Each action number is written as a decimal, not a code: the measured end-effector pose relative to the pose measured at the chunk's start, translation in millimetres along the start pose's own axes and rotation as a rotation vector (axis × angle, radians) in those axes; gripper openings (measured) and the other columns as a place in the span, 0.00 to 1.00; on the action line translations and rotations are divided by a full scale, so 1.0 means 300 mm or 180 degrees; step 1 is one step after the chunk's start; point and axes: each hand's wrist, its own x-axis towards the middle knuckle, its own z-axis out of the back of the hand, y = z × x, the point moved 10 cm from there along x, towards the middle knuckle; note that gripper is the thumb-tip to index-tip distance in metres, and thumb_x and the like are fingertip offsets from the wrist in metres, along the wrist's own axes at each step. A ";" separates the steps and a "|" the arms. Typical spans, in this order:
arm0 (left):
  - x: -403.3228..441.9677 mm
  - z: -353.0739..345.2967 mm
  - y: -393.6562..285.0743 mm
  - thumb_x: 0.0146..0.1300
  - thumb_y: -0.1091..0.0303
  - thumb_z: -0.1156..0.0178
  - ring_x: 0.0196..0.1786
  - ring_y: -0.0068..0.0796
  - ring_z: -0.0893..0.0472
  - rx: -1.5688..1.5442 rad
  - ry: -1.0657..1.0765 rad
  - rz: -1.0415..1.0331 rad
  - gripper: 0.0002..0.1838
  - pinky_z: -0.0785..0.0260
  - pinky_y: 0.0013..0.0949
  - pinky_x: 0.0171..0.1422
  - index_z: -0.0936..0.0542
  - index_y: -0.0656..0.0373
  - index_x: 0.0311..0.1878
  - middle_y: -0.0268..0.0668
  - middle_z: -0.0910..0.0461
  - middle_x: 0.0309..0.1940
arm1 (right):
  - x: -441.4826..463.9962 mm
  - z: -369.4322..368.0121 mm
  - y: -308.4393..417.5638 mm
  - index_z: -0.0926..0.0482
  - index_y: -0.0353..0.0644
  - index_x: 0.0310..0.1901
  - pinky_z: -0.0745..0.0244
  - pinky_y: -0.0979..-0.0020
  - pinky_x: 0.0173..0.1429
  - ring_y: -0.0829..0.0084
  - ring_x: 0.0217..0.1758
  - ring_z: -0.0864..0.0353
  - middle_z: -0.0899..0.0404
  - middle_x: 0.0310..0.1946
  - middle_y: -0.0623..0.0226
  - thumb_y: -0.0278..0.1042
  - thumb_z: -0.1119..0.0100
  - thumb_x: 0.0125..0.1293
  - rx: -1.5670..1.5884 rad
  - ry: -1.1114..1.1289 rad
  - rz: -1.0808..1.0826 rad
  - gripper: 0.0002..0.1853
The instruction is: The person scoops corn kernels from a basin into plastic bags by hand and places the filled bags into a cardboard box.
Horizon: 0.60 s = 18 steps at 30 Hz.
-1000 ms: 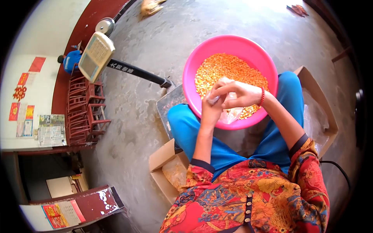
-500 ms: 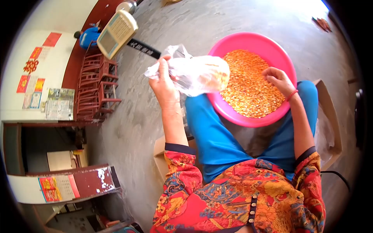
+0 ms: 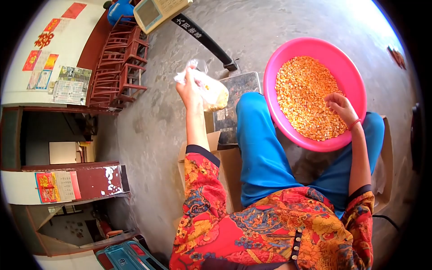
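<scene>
My left hand (image 3: 190,90) grips the gathered top of a clear plastic bag (image 3: 210,91). Pale yellow contents show at the bag's lower end, beside my left knee and in front of the dark scale platform (image 3: 228,114). A pink basin (image 3: 283,127) between my knees holds a heap of orange-yellow corn kernels (image 3: 302,92). Just over the kernels, on their right side, is my right hand (image 3: 340,108), with a red bracelet at the wrist. Its fingers are curled together, and whatever they may hold is hidden.
The scale's post (image 3: 202,38) rises to a display head (image 3: 157,13) at the upper left. A cardboard box (image 3: 230,166) stands by my left leg, another (image 3: 388,157) by my right. Stacked red chairs (image 3: 123,63) line the wall, with a person in blue (image 3: 119,12) behind them.
My left hand has carried the bag left, away from the basin's rim toward the scale platform. My right hand stays over the kernels. The view has shifted, bringing the platform into sight.
</scene>
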 end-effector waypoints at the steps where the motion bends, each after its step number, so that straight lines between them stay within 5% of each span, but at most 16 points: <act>1: -0.002 0.043 0.078 0.67 0.65 0.46 0.22 0.12 0.32 0.0113 0.0084 0.0067 0.11 0.41 0.20 0.25 0.20 0.63 0.40 0.27 0.25 0.24 | 0.003 -0.003 -0.007 0.25 0.37 0.41 0.30 0.80 0.38 0.84 0.33 0.28 0.27 0.29 0.75 0.24 0.52 0.60 -0.0014 0.0002 -0.0010 0.09; 10: -0.205 0.340 0.650 0.65 0.62 0.45 0.20 0.20 0.27 0.0443 -0.0512 0.1145 0.11 0.35 0.25 0.24 0.20 0.59 0.42 0.32 0.23 0.21 | 0.020 -0.034 -0.061 0.25 0.39 0.42 0.31 0.81 0.38 0.85 0.33 0.29 0.27 0.31 0.76 0.26 0.50 0.62 -0.0171 0.0199 -0.0072 0.08; 13: -0.297 0.350 0.874 0.65 0.62 0.46 0.21 0.21 0.27 0.0538 -0.0020 0.1540 0.13 0.36 0.25 0.25 0.21 0.59 0.46 0.32 0.23 0.21 | 0.009 -0.045 -0.051 0.25 0.39 0.42 0.32 0.81 0.39 0.86 0.34 0.30 0.28 0.31 0.77 0.25 0.50 0.62 -0.0277 0.0186 -0.0042 0.07; 18: -0.422 0.371 0.863 0.61 0.66 0.43 0.24 0.19 0.27 0.0352 -0.0022 0.1696 0.17 0.37 0.21 0.25 0.25 0.58 0.53 0.31 0.22 0.28 | 0.001 -0.039 -0.035 0.24 0.36 0.42 0.29 0.79 0.41 0.84 0.35 0.27 0.25 0.31 0.74 0.23 0.50 0.62 -0.0492 0.0117 0.0018 0.08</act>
